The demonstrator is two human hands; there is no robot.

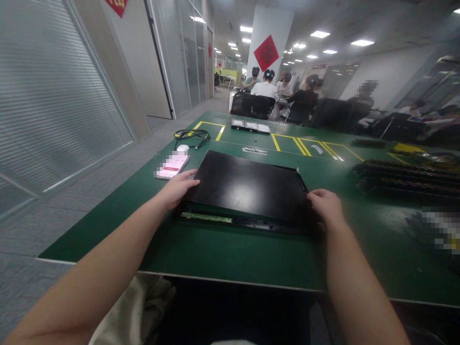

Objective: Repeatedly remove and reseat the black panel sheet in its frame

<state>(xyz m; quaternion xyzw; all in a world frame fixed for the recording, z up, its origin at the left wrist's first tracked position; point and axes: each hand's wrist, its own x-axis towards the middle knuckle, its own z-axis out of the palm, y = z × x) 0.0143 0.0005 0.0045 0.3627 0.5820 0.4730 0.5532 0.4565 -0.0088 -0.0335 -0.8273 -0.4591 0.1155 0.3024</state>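
"Okay, status, quick. Where's the panel?"

"Middle of the frame. Black panel [247, 184], sitting skewed over a shallow black frame [273, 225] on the green table [230, 258]. Looks only part-way done to me: the two overlap but don't line up."

"What's left, then?"

"Near side isn't flush. Gap there, green circuit strip [206, 218] showing, left of center. Can't see any fastening between them, so can't call that part."

"Hands?"

"Left hand [176, 188] at the panel's left edge, thumb over the rim, fingers reaching along the side; gripping, I'd say, undersides hidden. Right hand [326, 206] pinches the right edge, thumb to bent fingers. Can't tell if it catches the frame too."

"Arms?"

"Left forearm [118, 254] slants up from lower left, nearly straight at the wrist. Right forearm [359, 278] rises from lower right, wrist turned inward. Both bare."

"Anything near?"

"Phone [171, 166] and white mouse [183, 148] beyond the left hand, black cable [190, 138] just behind. Next."
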